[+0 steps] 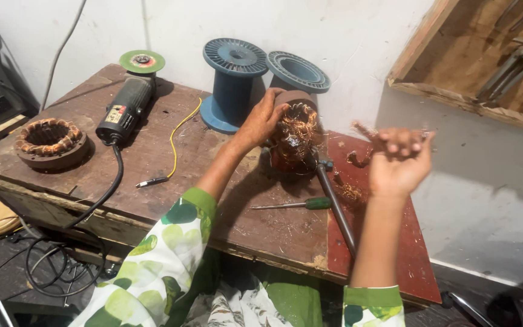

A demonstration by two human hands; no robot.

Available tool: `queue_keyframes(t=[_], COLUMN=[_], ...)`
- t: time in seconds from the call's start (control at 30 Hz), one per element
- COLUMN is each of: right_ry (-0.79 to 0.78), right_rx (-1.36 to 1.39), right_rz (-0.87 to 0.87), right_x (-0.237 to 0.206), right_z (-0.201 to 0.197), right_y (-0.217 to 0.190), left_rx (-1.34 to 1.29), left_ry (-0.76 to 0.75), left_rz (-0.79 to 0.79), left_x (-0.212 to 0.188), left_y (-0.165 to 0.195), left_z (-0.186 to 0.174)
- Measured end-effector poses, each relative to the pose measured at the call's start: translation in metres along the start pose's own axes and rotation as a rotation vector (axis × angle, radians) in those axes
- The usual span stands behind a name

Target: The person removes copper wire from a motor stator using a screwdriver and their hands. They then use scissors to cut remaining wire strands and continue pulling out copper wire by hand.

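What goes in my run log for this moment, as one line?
left hand: on round copper-wound motor stator | right hand: raised, fisted, blurred | green-handled screwdriver: lying on brown wooden bench

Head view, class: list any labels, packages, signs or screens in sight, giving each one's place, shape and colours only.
Label: small rectangular sticker, black, red and pale, on the dark cylindrical body of the angle grinder lying at the wooden bench's back left.
No packages, signs or screens show.

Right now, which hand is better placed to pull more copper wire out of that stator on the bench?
Right, probably. The right hand is raised and closed, apparently gripping copper strands. The left hand rests on the stator, steadying it.
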State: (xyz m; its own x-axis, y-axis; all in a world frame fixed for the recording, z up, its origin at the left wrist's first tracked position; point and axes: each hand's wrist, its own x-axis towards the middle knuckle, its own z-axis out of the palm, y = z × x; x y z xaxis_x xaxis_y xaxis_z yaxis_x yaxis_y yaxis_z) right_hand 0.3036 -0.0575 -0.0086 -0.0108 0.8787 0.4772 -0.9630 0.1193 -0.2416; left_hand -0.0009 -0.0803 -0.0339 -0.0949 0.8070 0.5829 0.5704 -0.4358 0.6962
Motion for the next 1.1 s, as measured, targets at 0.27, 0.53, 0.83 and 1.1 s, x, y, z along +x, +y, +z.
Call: queue_keyframes(t=[0.27,0.53,0.83,1.1], right_ry=[-0.021,0.108,-0.647,-0.514], right_rx=[0.201,-0.85,-2.46,-1.925], right_rz=[-0.095,-0.125,0.186,-0.009], right_x=[0.018,0.009,-0.009,0.003], right_z=[-0.035,-0.099,-0.113,0.087], right_y=[-0.089,-0.115,-0.015,0.035], left_rx=[-0.087,-0.222,-0.315,-0.223], left_ry=[-0.117,-0.25,-0.285,-0.257], left_rz=[-0.085,-0.222,-0.297,-0.315], left_x=[0.005,0.008,0.019,0.024], left_y=[0.006,0.011,0.011,0.012], left_z=[-0.009,-0.02,-0.018,-0.01])
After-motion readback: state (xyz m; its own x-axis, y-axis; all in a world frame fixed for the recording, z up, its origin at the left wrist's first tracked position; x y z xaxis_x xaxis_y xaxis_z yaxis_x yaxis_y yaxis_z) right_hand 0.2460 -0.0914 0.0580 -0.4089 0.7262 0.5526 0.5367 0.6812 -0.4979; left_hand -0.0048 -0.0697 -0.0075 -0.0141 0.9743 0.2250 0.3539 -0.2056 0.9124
